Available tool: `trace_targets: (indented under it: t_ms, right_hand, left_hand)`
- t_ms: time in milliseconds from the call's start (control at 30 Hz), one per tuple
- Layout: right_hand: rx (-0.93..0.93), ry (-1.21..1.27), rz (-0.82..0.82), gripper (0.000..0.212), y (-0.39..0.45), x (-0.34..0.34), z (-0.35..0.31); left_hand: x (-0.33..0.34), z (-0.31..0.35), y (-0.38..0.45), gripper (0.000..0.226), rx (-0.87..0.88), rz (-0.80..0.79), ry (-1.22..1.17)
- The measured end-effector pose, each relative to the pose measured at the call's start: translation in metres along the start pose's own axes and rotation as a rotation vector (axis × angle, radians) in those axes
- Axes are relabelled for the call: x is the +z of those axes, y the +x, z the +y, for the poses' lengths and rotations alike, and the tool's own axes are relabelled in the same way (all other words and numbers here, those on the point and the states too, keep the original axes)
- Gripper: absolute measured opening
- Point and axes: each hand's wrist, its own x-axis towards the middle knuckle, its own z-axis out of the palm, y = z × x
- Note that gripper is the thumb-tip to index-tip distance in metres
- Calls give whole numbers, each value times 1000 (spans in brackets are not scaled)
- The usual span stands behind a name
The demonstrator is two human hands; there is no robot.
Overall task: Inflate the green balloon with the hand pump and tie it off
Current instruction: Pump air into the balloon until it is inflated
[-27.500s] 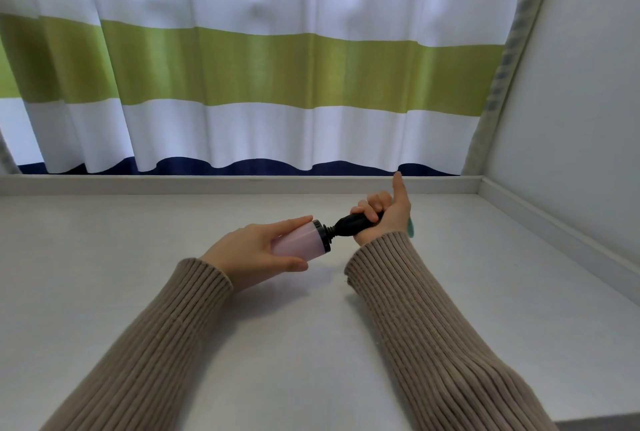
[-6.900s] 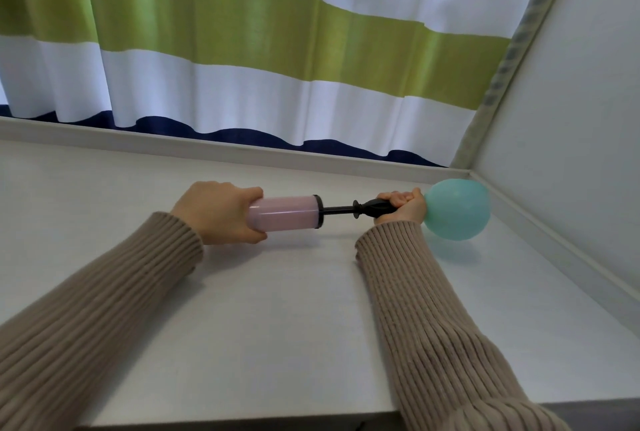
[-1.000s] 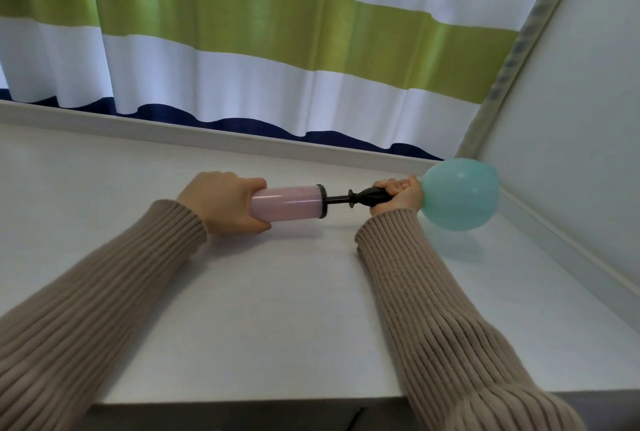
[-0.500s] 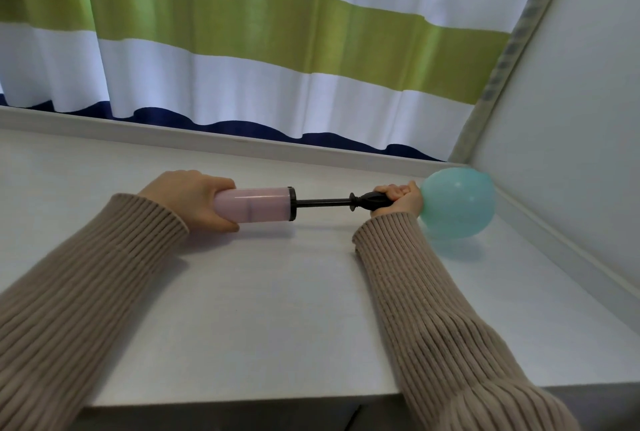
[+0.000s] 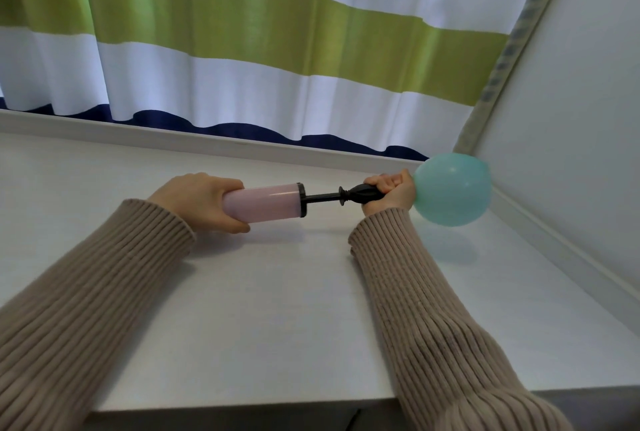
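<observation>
So we've got a pale pink plastic hand pump (image 5: 263,204) held sideways just above the white tabletop (image 5: 277,309), running left to right. Our left hand (image 5: 201,202) is wrapped all the way around the pink barrel at its left end, fingers curled over the top and thumb underneath, a full closed fist on it. A short stretch of the thin black rod sticks out of the barrel's black collar and leads to the black nozzle piece (image 5: 360,193).

Our right hand (image 5: 391,193) is clenched tight around that black nozzle end, knuckles up, and it looks like it's also squeezing the balloon's neck onto the tip, though the neck itself is hidden inside the fist so we can't actually see the joint.

The round mint-green rubber balloon (image 5: 452,190) bulges out of the right side of that fist, partly blown up, hovering a bit off the table near the back right corner, close to the grey side wall (image 5: 571,119). Its faint greenish shadow sits on the tabletop underneath it.

Both arms are in ribbed beige knit sleeves (image 5: 433,309). Behind the table hangs a curtain (image 5: 277,50) with white, lime green and navy stripes.
</observation>
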Motion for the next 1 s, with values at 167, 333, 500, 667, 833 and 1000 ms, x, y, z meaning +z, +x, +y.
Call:
trace_targets:
  t_ms: [167, 333, 500, 667, 833, 1000]
  right_hand:
    - [-32, 14, 37, 48, 4, -3, -13]
    - [-46, 46, 55, 47, 6, -7, -20]
    - [13, 37, 24, 50, 3, -4, 0]
    - [51, 9, 6, 52, -2, -1, 10]
    - [-13, 10, 29, 52, 1, -1, -8]
    - [-58, 38, 44, 54, 7, -5, -21]
  left_hand:
    - [-5, -21, -5, 41, -27, 18, 16]
    - [-8, -13, -3, 40, 0, 34, 89]
    - [4, 24, 4, 36, 63, 54, 100]
    - [13, 39, 9, 38, 88, 72, 82]
    - [-1, -6, -2, 40, 2, 17, 38]
    - [-9, -26, -8, 41, -24, 19, 80]
